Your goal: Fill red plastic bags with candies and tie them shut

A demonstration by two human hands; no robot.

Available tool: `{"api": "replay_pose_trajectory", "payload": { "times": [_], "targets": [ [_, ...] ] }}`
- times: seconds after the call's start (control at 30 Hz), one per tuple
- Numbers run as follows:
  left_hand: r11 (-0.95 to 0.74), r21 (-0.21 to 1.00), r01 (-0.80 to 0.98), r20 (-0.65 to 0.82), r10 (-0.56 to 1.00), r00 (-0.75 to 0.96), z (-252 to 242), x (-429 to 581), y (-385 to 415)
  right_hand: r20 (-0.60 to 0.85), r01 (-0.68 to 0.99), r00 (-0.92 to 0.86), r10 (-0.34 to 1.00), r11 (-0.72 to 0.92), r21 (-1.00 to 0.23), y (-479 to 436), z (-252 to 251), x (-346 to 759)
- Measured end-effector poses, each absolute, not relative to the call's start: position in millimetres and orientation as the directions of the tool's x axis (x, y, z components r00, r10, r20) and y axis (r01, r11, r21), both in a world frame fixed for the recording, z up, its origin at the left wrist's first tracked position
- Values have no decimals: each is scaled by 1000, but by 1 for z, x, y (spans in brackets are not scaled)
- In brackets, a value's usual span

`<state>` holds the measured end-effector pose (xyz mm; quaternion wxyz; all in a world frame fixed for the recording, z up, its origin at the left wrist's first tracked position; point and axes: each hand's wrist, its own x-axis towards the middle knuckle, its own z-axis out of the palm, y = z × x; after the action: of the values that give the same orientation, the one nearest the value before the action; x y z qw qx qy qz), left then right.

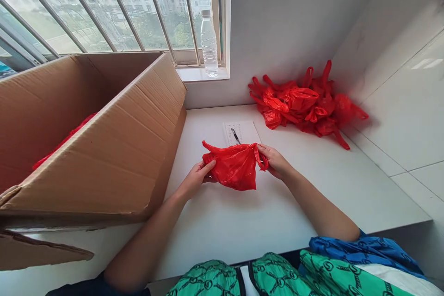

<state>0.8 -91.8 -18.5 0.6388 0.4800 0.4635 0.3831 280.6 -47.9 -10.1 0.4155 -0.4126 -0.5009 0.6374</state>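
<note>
A red plastic bag [234, 166] with loop handles is stretched between my two hands, above the white tabletop. My left hand [201, 175] pinches its left side, thumb on top and fingers behind. At the bag's upper right, near a handle, my right hand [273, 159] is closed on the plastic; part of its fingers is hidden by the bag. Just behind the bag lie a sheet of paper [248, 132] and a black pen [235, 135] on it, both partly covered by the bag.
A large open cardboard box [138, 138] stands at the left, with red material [65, 141] inside. Crumpled red plastic bags [305, 101] form a heap against the back wall at right. A clear water bottle [209, 46] stands on the sill by the barred window.
</note>
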Motion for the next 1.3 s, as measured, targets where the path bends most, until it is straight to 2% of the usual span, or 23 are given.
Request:
{"api": "replay_pose_trajectory", "payload": {
  "times": [0.13, 0.23, 0.3, 0.37, 0.43, 0.5, 0.57, 0.63, 0.73, 0.9, 1.07, 1.13, 1.2, 1.3],
  "targets": [
    [83, 931, 355, -180, 952, 250, -24, -14, -85, -54, 31, -205, 977, -49, -998, -46, -13, 288],
    [9, 907, 421, -111, 969, 219, -28, -20, -82, 42, 118, -98, 994, 53, -992, -46, -9, 293],
    [21, 911, 412, -119, 969, 214, -32, -20, -81, 203, 229, -17, 979, 202, -952, -50, -5, 294],
    [47, 917, 397, -143, 966, 217, -34, -18, -81, 452, 409, 24, 892, 404, -818, -57, -1, 292],
    [70, 926, 372, -163, 961, 224, -35, -15, -83, 656, 550, -41, 754, 565, -615, -65, 1, 288],
    [87, 936, 341, -177, 954, 242, -34, -13, -84, 722, 578, -178, 669, 665, -474, -72, 0, 282],
    [99, 943, 316, -187, 947, 262, -32, -10, -85, 681, 540, -335, 651, 725, -428, -76, -4, 275],
    [100, 946, 308, -188, 944, 270, -32, -10, -85, 579, 509, -495, 648, 756, -412, -77, -11, 269],
    [83, 940, 332, -171, 954, 244, -34, -12, -84, 423, 537, -631, 650, 760, -367, -76, -20, 263],
    [-93, 865, 494, 25, 989, 142, -39, -20, -83, 309, 567, -679, 666, 743, -357, -74, -24, 261],
    [-67, 749, 659, 21, 997, 77, -39, -20, -84, 298, 563, -670, 679, 728, -392, -76, -21, 262],
    [-110, 734, 670, 124, 992, 27, -37, -18, -84, 306, 555, -671, 675, 732, -395, -77, -21, 261],
    [-228, 728, 647, 324, 946, -32, -34, -16, -85, 322, 543, -672, 667, 740, -397, -78, -20, 261],
    [-462, 593, 659, 630, 776, -22, -27, -10, -91, 378, 528, -649, 661, 748, -401, -79, -18, 262]
  ]
}}
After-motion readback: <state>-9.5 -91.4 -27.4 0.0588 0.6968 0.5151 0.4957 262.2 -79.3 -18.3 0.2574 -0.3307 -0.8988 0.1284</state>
